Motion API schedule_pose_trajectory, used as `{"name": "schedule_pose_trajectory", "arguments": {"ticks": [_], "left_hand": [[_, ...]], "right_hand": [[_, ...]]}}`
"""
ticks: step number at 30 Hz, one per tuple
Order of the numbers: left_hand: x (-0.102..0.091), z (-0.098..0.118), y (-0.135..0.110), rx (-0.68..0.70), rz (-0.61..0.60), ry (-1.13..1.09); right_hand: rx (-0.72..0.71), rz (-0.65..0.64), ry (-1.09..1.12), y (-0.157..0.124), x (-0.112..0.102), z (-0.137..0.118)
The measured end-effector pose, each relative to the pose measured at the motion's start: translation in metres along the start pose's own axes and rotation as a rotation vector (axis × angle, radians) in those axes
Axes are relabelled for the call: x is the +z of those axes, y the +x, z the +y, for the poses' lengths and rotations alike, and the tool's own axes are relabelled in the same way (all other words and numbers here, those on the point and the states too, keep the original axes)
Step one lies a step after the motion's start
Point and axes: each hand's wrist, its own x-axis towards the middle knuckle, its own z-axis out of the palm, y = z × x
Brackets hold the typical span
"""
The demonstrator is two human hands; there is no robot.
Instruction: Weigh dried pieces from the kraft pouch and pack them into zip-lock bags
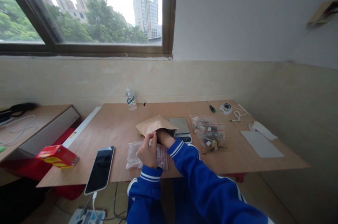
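A brown paper bag (153,124) lies on the wooden table (116,129) with its mouth toward me. My left hand (147,152) pinches the near edge of the bag's opening, fingers closed on the paper. My right hand (164,135) reaches inside the bag; only the wrist and blue sleeve show, and the fingers are hidden. Under my hands lies a clear plastic zip bag (133,153). Behind the paper bag sits a small digital scale (181,126).
Two clear zip bags of small parts (210,134) lie right of the scale. A phone (100,168) overhangs the near left edge; a red box (58,155) sits left of it. Water bottle (131,99), green screwdriver (211,108), tape roll (226,108), grey sheet (261,144).
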Motion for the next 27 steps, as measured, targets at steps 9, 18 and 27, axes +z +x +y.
{"name": "schedule_pose_trajectory", "arguments": {"ticks": [9,18,27], "left_hand": [[-0.014,-0.002,0.029,-0.045,-0.095,-0.099],[-0.021,-0.007,0.055,-0.037,-0.150,-0.224],[-0.020,-0.010,0.063,-0.050,-0.141,-0.209]], "right_hand": [[-0.128,-0.089,-0.150,-0.041,-0.057,-0.027],[-0.140,0.239,0.338,-0.068,-0.089,-0.041],[0.096,0.516,0.343,-0.085,-0.090,0.047]]}}
